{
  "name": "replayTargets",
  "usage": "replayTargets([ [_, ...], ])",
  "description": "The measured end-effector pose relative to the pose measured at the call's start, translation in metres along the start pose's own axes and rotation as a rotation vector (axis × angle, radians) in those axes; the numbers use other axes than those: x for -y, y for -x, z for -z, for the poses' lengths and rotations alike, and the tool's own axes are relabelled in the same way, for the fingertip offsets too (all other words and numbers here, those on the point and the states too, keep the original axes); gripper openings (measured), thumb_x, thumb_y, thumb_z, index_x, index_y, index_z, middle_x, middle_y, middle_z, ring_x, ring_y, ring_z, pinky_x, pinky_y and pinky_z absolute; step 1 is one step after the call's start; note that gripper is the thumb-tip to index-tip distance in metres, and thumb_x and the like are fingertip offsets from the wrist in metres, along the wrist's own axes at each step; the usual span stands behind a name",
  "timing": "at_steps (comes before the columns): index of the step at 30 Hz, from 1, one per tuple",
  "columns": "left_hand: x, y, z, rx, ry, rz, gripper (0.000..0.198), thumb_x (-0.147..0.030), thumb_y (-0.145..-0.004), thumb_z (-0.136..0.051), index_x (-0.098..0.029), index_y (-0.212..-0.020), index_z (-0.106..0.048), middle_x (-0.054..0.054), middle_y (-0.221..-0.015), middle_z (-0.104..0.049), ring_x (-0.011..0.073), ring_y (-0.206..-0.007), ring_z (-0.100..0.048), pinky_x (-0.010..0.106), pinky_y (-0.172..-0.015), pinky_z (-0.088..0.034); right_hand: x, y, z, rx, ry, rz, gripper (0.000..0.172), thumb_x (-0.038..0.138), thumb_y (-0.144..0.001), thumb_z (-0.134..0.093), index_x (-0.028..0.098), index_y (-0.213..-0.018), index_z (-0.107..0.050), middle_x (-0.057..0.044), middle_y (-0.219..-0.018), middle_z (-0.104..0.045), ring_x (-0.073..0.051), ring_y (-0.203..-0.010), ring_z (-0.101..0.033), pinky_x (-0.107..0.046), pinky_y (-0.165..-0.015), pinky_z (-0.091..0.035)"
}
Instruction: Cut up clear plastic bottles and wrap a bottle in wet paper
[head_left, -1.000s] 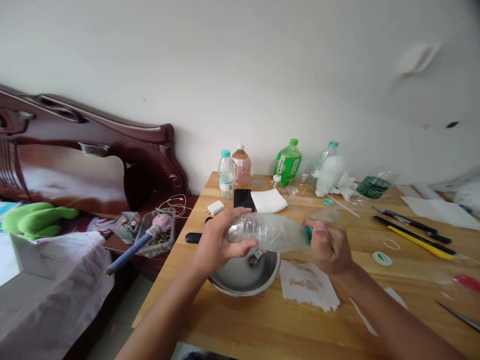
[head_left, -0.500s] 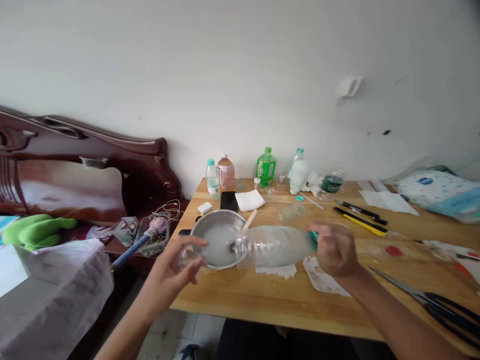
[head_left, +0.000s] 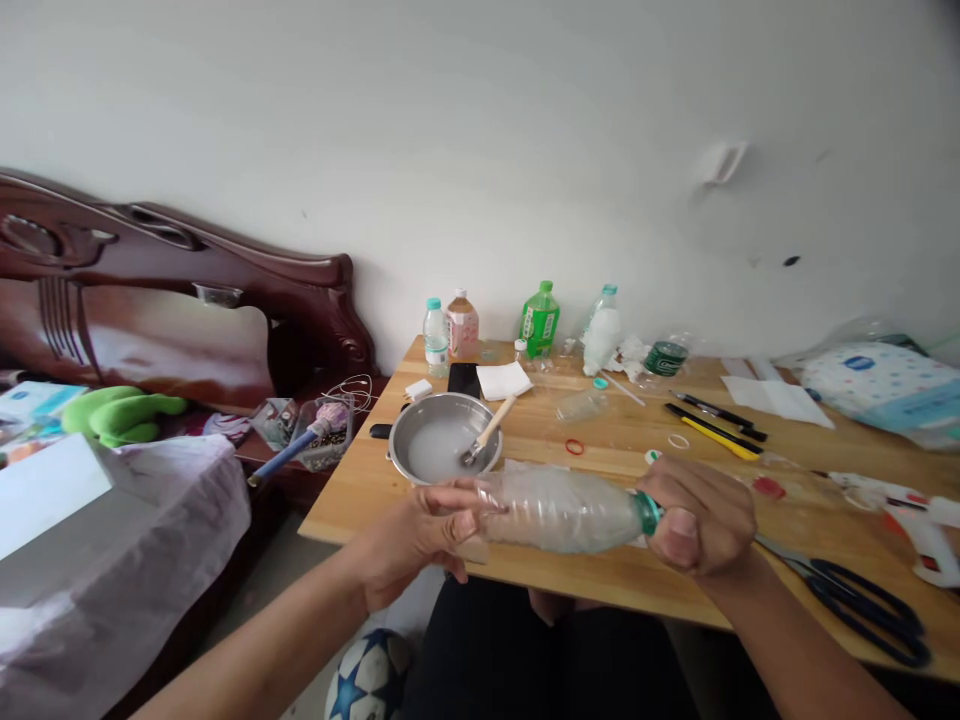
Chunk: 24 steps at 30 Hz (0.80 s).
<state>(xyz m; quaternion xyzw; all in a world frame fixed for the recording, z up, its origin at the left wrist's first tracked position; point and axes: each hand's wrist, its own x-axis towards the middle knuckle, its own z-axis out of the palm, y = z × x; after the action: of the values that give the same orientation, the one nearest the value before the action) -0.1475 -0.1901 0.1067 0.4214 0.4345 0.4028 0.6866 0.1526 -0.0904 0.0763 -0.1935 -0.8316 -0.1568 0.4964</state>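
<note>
A clear, crinkled plastic bottle [head_left: 562,510] lies sideways in the air over the table's front edge. My right hand [head_left: 701,515] is closed around its neck, beside the green cap [head_left: 649,512]. At the other end, my left hand [head_left: 420,535] has its fingers and thumb on the bottle's base. Just behind sits a steel bowl [head_left: 397,455] of cloudy whitish liquid. A brush with a wooden handle [head_left: 496,425] leans in it, its head at the liquid.
Scissors [head_left: 855,600] and a glue gun [head_left: 926,540] lie at the right. A yellow cutter [head_left: 720,438] is farther back. Along the wall stand a green bottle [head_left: 540,322] and several others. A red ring [head_left: 574,447] lies mid-table. A ball [head_left: 367,675] is on the floor.
The bottle has come down and nearer to me, away from the bowl. My left hand has moved right, from beside the bowl onto the bottle's base. The view has shifted.
</note>
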Motion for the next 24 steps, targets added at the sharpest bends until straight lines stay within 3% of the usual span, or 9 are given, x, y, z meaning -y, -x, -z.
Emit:
replayTargets([
  [5,0.006,-0.005,-0.009,-0.088,-0.049,0.048,0.032,-0.042,-0.059,-0.09,-0.017,-0.075,-0.076,0.007,-0.121,-0.055,0.0132,-0.08,-0.057,0.018,-0.048,-0.048,0.0,-0.001,0.007,0.044,0.055,0.133,0.034,0.022,-0.098,-0.025,0.021,-0.079,-0.053,-0.005,-0.064,-0.057,-0.019,-0.059,-0.053,-0.033,-0.054,-0.04],
  [15,0.007,-0.009,-0.006,-0.223,-0.012,0.063,0.044,-0.034,-0.049,-0.094,-0.013,-0.06,-0.058,0.004,-0.138,-0.053,0.0066,-0.07,-0.058,0.019,-0.053,-0.046,0.003,0.007,0.002,0.113,0.089,0.171,0.024,0.022,-0.092,-0.032,0.02,-0.082,-0.054,-0.006,-0.068,-0.059,-0.021,-0.061,-0.055,-0.034,-0.054,-0.043],
  [24,0.019,-0.008,-0.014,-0.378,0.022,-0.223,0.02,-0.024,-0.061,-0.089,-0.017,-0.061,-0.07,0.004,-0.141,-0.044,0.0207,-0.108,-0.056,0.021,-0.064,-0.048,0.015,0.012,-0.007,0.086,0.093,0.077,0.029,0.021,-0.098,-0.026,0.02,-0.082,-0.051,-0.007,-0.066,-0.057,-0.021,-0.059,-0.055,-0.034,-0.052,-0.042],
])
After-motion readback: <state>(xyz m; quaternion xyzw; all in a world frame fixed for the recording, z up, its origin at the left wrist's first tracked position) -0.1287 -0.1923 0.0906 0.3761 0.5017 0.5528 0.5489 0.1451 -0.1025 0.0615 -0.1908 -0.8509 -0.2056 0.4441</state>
